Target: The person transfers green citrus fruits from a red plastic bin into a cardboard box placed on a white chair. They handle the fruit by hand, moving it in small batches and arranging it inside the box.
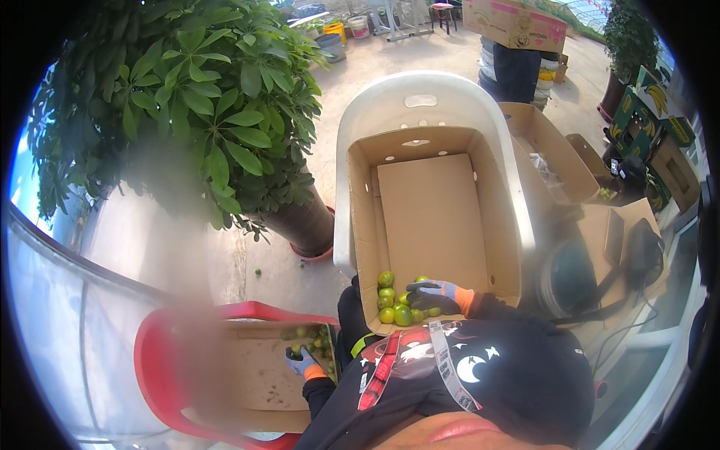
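Observation:
My left hand (304,363), in a grey-blue work glove with an orange cuff, grips a round green fruit (296,349) over the cardboard box (264,368) on my left. More green fruits (322,343) lie along one end of that box. My right hand (441,297), gloved alike, is inside the deep cardboard box (433,214) before me. Its fingers reach over a cluster of green-yellow fruits (403,315) at the near left corner. Whether those fingers hold one is hidden. Bare cardboard shows across the rest of this box's bottom.
A white plastic chair (422,84) bears the front box; a red plastic chair (154,360) bears the left one. A potted plant (298,219) stands at left. Another cardboard box (554,146) and a digital scale (596,270) are at right. One fruit (257,271) lies on the floor.

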Motion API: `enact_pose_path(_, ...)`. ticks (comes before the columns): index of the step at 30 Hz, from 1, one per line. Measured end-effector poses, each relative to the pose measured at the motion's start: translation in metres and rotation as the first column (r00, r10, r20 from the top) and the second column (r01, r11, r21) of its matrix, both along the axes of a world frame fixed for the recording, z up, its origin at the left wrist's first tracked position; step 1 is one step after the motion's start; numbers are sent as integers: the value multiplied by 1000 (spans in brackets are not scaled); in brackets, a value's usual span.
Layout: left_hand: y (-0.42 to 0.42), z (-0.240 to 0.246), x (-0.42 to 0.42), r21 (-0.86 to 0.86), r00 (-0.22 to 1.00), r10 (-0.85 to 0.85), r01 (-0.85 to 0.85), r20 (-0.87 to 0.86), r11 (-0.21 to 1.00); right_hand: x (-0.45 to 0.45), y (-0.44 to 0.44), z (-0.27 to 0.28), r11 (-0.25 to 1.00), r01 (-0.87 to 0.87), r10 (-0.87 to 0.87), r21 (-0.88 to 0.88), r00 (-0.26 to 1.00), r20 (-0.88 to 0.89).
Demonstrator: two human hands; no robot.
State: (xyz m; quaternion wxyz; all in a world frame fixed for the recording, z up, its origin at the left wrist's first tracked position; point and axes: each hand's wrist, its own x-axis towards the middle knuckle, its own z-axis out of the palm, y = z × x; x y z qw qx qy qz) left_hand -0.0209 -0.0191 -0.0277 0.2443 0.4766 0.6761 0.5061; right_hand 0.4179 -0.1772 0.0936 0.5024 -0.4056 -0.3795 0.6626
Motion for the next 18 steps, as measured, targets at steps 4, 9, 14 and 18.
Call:
enact_pose_path(4, 10, 100, 72, 223, 931, -316, 273, 185, 936, -2, 0, 14, 991, -73, 63, -112, 994, -94)
enact_pose_path(9, -24, 182, 177, 329, 560, -828, 787, -26, 522, -1, -3, 27, 982, -94, 71, -162, 987, -144)
enact_pose_path(14, -39, 181, 209, 285, 351, -868, 923, -351, 257, -5, 2, 24, 979, -147, 66, -142, 885, -462)
enact_pose_path(18, 1, 133, 144, 366, 833, -456, 337, 314, 867, 4, -1, 14, 979, -173, 152, 106, 972, 181)
